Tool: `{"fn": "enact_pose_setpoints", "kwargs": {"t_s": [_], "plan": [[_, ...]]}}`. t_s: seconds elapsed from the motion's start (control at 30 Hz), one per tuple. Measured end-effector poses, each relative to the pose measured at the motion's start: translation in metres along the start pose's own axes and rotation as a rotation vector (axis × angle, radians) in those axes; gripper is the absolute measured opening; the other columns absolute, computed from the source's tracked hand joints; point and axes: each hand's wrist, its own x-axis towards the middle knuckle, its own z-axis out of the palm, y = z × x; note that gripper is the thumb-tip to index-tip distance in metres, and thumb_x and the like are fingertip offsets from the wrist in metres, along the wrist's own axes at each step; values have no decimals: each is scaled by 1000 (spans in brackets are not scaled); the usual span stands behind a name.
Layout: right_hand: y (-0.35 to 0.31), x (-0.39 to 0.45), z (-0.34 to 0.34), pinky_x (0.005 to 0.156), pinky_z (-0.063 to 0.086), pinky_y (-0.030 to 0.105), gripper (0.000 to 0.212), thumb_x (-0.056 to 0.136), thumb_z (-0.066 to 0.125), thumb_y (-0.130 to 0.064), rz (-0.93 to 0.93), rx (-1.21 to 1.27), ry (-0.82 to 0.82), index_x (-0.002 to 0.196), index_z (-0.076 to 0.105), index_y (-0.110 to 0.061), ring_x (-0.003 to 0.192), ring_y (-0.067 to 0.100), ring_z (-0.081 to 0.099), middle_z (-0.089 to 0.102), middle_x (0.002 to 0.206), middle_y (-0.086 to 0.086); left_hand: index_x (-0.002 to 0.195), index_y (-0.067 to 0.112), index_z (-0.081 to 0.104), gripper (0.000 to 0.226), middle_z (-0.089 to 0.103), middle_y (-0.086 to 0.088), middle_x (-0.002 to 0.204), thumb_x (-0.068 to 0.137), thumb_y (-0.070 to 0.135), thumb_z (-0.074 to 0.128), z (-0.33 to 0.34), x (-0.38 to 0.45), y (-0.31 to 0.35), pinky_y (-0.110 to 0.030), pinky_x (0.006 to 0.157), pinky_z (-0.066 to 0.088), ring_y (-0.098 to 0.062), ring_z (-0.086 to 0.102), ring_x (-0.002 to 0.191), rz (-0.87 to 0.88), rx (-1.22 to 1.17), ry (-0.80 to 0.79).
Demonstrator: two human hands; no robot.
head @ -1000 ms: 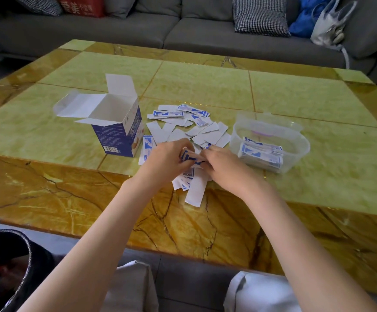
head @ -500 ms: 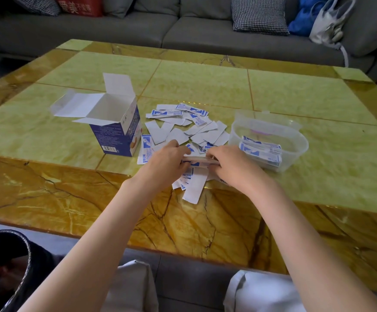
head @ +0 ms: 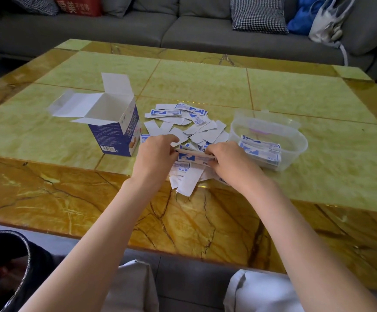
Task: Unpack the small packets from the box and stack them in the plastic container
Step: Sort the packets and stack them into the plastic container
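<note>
Right now both hands pinch one small bundle of packets (head: 193,156) by its ends: the left hand (head: 155,157) curls round the end at nine o'clock, the right hand (head: 229,164) round the end at three o'clock, and the bundle hangs level between them just above the table (head: 70,194). It looks as if the packets are being squared up edge to edge before they go into the plastic container (head: 295,154).

Under and beyond the hands, toward twelve o'clock, lies the loose pile of packets (head: 183,124), some face up, some blank side up. The box (head: 118,134) stands open at ten o'clock from the grip, and nothing shows inside it. The plastic container sits at two o'clock, just beside the right hand, with a low stack of packets (head: 260,150) already in it.

The likely slip is a fanned bundle: thin, slick packets held only at the ends may slide out of line or drop back into the pile. A hasty swing could also nudge the light container.

Bare tabletop lies beyond the container at three o'clock, while the near table edge sits well clear at six o'clock.
</note>
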Motion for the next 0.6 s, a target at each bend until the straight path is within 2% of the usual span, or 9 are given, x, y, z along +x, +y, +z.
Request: {"fn": "enact_pose_setpoints", "kwargs": {"t_s": [0.1, 0.23, 0.33, 0.43, 0.53, 0.6], "plan": [[-2, 0, 5, 70, 42, 27, 30, 93, 44, -6, -21, -42, -2, 118, 58, -15, 93, 25, 59, 60, 107, 10, 126, 13, 55, 37, 68, -8, 114, 90, 7, 53, 4, -2, 2, -28, 80, 52, -20, 64, 104, -22, -33, 13], [-4, 0, 4, 77, 49, 36, 43, 91, 45, -4, -58, -61, 1, 130, 50, -23, 100, 28, 59, 59, 114, 10, 131, 14, 52, 43, 67, -8, 115, 89, 6, 54, 4, 0, 4, -28, 84, 50, -19, 63, 105, -54, -91, 18], [-4, -2, 3, 77, 48, 35, 44, 90, 47, -5, -68, -63, -12, 130, 49, -23, 101, 28, 59, 59, 114, 10, 132, 13, 50, 45, 64, -8, 121, 88, 6, 54, 4, 1, 4, -30, 87, 50, -21, 61, 108, -56, -67, -24], [-2, 0, 5, 75, 46, 32, 40, 90, 44, -1, -61, -60, 8, 125, 54, -20, 99, 27, 59, 60, 111, 10, 121, 12, 60, 33, 66, -8, 115, 90, 6, 52, 6, 1, 3, -31, 85, 53, -22, 62, 103, -8, 11, -74], [0, 1, 5, 72, 44, 29, 35, 91, 44, -2, -29, 7, 36, 121, 57, -16, 97, 26, 59, 61, 110, 10, 111, 11, 65, 24, 70, -7, 106, 88, 8, 57, 3, 3, 1, -30, 82, 54, -19, 66, 93, -17, -45, -21], [0, 2, 1, 70, 43, 27, 29, 93, 46, -5, -51, 74, 95, 117, 60, -13, 89, 24, 59, 64, 105, 11, 104, 10, 68, 20, 71, -7, 99, 86, 9, 62, -4, 4, 1, -27, 81, 54, -18, 67, 88, -38, -127, 37]]}}
